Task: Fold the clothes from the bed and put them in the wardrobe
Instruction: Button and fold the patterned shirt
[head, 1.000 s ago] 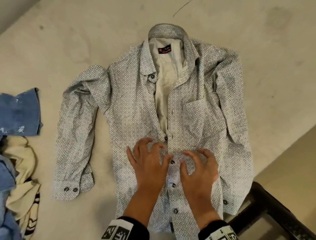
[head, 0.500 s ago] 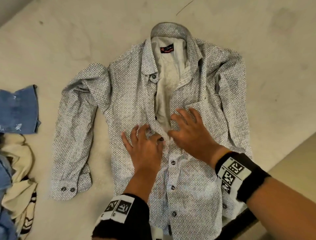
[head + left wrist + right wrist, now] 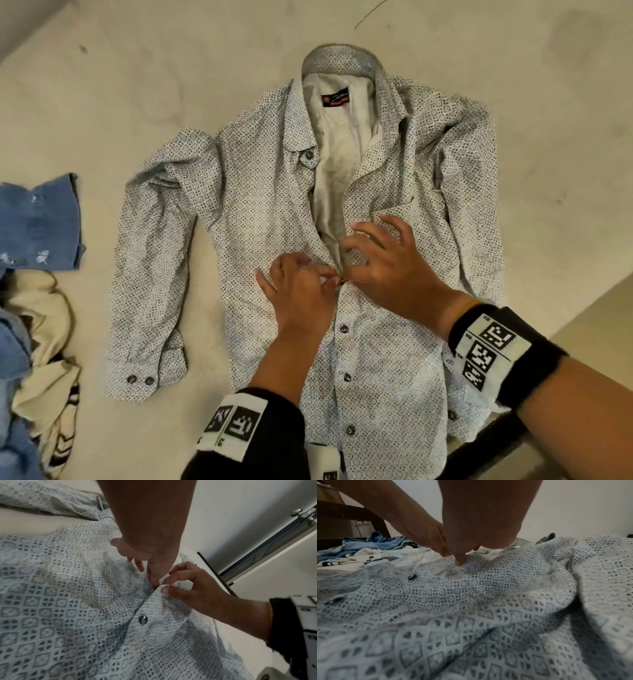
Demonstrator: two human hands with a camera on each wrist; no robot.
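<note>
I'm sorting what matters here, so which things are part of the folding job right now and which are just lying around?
In use: patterned button shirt, left hand and right hand both pinching its front placket.

Lying about: blue denim garment, cream garment with dark stripes, dark chair frame.

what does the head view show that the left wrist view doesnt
Only the head view shows the whole patterned shirt laid flat on the bed, with its collar label, the buttoned cuff, and the blue denim garment beside a cream garment.

Only the left wrist view shows the right hand pinching the placket edge between thumb and forefinger, plus a door behind.

Both show the left hand and right hand meeting at the shirt's front, above a fastened button.
</note>
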